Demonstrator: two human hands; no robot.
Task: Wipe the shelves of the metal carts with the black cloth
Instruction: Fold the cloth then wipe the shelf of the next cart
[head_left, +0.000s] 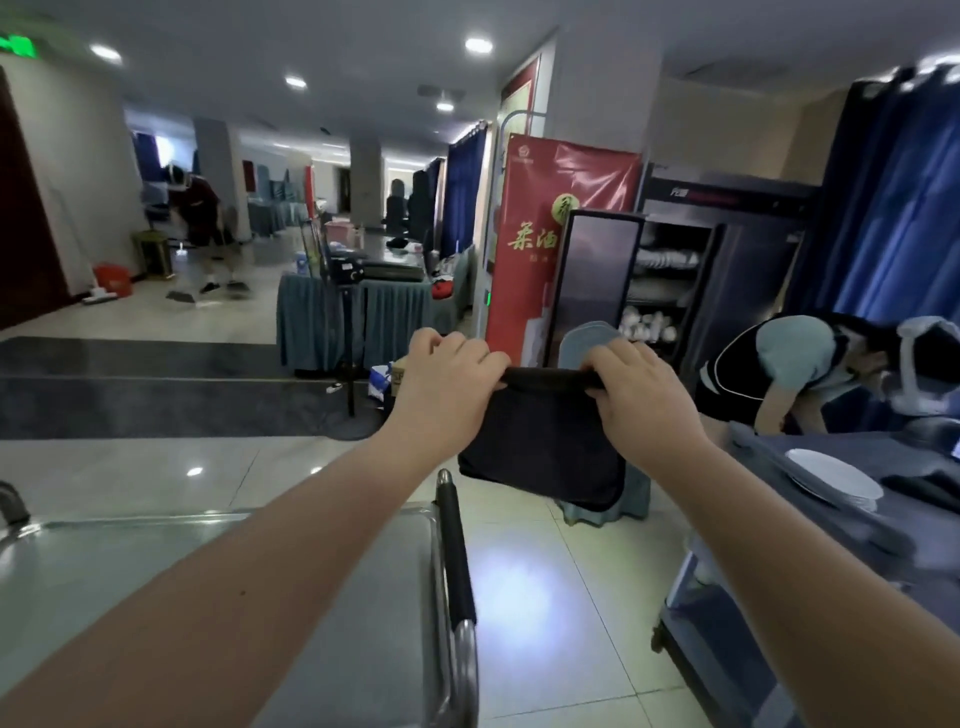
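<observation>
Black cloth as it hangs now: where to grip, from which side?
Grip the bunched top edge of the black cloth near its two ends, from the wearer's side, fingers curling over the top. It hangs limp and folded, lower edge free, so that rolled edge likely gives the firmest hold. The left hand and right hand grip it there.

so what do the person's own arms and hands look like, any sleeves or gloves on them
The left hand and the right hand are both bare, with no gloves. No ring, watch or bracelet shows on either. The left forearm and the right forearm are bare too; no sleeve comes into view before the frame edge.
</observation>
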